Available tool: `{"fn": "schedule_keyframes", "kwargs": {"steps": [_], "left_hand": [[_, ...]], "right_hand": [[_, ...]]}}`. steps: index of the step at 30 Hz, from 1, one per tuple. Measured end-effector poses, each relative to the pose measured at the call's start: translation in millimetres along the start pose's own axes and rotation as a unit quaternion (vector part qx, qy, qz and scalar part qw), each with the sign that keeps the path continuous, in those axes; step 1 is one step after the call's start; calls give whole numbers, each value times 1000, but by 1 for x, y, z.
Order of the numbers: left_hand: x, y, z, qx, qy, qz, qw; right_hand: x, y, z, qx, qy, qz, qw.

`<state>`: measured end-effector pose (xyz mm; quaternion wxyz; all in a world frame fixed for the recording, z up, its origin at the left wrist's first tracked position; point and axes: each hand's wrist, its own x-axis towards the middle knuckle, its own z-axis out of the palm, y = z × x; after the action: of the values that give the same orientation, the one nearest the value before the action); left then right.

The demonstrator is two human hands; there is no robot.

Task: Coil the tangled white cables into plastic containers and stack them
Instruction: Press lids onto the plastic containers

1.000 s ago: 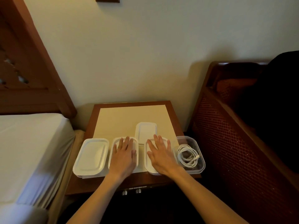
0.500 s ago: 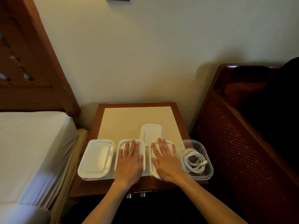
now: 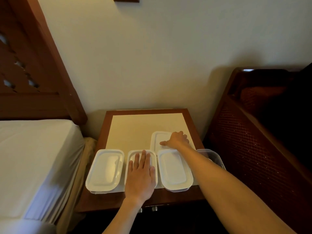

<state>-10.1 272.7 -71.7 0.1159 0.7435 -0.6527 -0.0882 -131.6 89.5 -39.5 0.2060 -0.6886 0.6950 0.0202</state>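
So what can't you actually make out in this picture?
- Open container, head view: the right forearm covers most of it, so any contents are hidden.
- Three lidded containers, such as the left one: white lids hide the insides.
- Right hand on the loose lid: fingers curl at its far edge, but whether it has been lifted is unclear.
- Lid under the left hand: mostly covered.

4 containers, 1 loose lid

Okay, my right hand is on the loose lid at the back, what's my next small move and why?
Probably lift the lid with your right hand and set it on the open container at the right end; the three others in the front row look lidded already.
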Motion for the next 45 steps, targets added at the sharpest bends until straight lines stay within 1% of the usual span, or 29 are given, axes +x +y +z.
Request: {"fn": "schedule_keyframes", "kwargs": {"steps": [2,4,9,17,19,21,23,25,26,28,29,31,32,33,34,35,36,37,38,39,40,42,43,44,45], "left_hand": [[1,0,0,-3,-3,-2,1000],[2,0,-1,-9,-4,-5,1000],[0,2,-1,-4,2,-5,1000],[0,3,-4,-6,0,-9,1000],[0,3,-4,-4,2,-11,1000],[1,3,-4,-5,5,-11,1000],[2,2,-3,0,3,-12,1000],[1,2,-1,9,2,-11,1000],[0,1,0,11,0,-11,1000],[-1,2,-2,15,14,-8,1000],[0,3,-3,25,46,-1,999],[3,4,-7,24,138,12,990],[4,11,-11,-3,182,23,983],[4,24,-18,-64,206,32,976],[3,44,-32,-150,212,36,965],[3,67,-47,-250,185,34,950],[3,94,-62,-356,136,31,924],[5,117,-74,-459,76,20,885],[9,134,-80,-530,34,3,847],[14,149,-84,-557,20,-11,830],[18,159,-85,-553,22,-24,832],[23,169,-80,-496,64,-36,865],[24,171,-76,-470,73,-36,879],[25,173,-72,-456,70,-39,886],[26,175,-68,-454,52,-45,888]], "right_hand": [[8,1,3,-21,15,13,1000],[14,3,2,-14,43,15,999],[24,11,1,53,66,42,996],[35,21,6,22,170,31,985],[37,23,1,39,182,23,982],[39,25,-3,90,196,-1,976],[36,25,-13,208,207,-20,956],[25,23,-27,345,211,-37,914],[17,24,-35,391,217,-45,893],[-8,32,-53,434,242,-66,865],[-24,39,-62,455,250,-72,852],[-60,54,-73,499,251,-79,825],[-80,64,-78,511,258,-86,816],[-99,72,-79,510,272,-98,810],[-116,80,-78,497,292,-121,808],[-132,87,-74,471,314,-153,810],[-146,95,-68,434,335,-190,814],[-155,99,-59,390,352,-231,819],[-161,101,-49,344,365,-269,822],[-165,105,-40,305,371,-297,825],[-169,110,-34,280,367,-317,828],[-174,126,-28,244,366,-340,831],[-175,135,-28,234,378,-336,831],[-176,145,-29,233,392,-308,835],[-173,155,-29,236,404,-255,846]]}}
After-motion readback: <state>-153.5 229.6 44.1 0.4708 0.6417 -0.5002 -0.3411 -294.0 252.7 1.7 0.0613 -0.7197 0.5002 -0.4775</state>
